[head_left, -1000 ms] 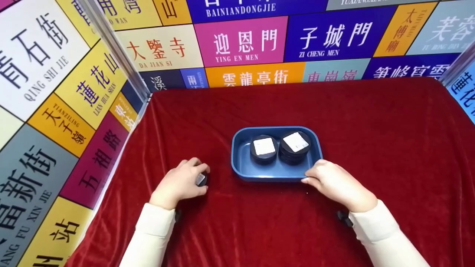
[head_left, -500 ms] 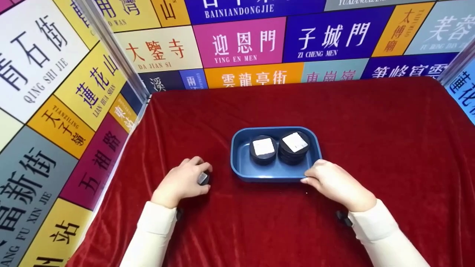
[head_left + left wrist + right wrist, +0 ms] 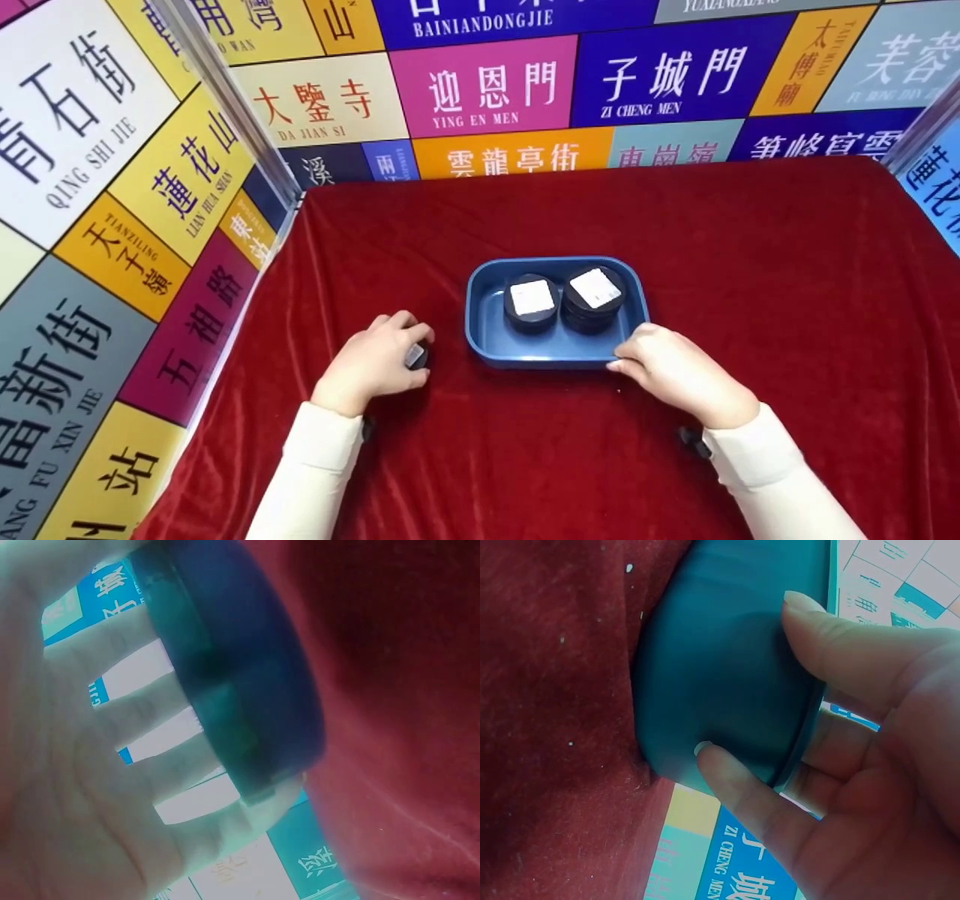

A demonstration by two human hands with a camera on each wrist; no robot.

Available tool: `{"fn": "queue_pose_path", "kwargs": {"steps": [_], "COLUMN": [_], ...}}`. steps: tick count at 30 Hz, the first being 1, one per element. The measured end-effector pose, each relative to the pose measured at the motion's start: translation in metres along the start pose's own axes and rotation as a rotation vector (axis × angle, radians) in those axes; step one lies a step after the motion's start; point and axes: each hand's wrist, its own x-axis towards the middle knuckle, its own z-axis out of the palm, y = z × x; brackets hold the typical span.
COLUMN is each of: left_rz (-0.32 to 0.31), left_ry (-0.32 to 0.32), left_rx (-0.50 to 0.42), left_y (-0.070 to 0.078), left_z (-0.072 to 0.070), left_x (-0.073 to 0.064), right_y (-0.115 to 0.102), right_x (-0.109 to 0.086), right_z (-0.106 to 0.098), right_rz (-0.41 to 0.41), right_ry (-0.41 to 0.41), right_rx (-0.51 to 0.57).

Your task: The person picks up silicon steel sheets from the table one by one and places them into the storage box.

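In the head view, my left hand (image 3: 373, 364) holds a black round tin (image 3: 417, 355) with a white label, low over the cloth and left of the tray. The left wrist view shows that tin (image 3: 251, 660) close up, the fingers reaching round its far side. A blue rectangular tray (image 3: 517, 348) lies in the middle. My right hand (image 3: 682, 375) grips its near right corner; in the right wrist view thumb and fingers are on the tray's wall (image 3: 720, 667). Inside stand a left black tin (image 3: 531, 298) and a right stack of black tins (image 3: 592, 292), both topped with white labels.
Dark red velvet cloth (image 3: 495, 457) covers the table, with folds at its left side. Panels with coloured signs (image 3: 487, 82) stand upright along the back and on the left, close to the cloth's edges.
My left hand has shifted slightly right, towards the tray, with the tin in it. The right hand and the tray have stayed in place.
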Motion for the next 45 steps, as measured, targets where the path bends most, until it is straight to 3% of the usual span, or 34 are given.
{"fn": "queue_pose_path", "kwargs": {"steps": [45], "left_rz": [0.058], "left_ry": [0.005], "left_rx": [0.062], "left_y": [0.017], "left_z": [-0.014], "left_x": [0.018], "right_y": [-0.001], "right_x": [0.000], "right_z": [-0.001], "right_rz": [0.001], "right_ry": [0.005], "right_rx": [0.008]}}
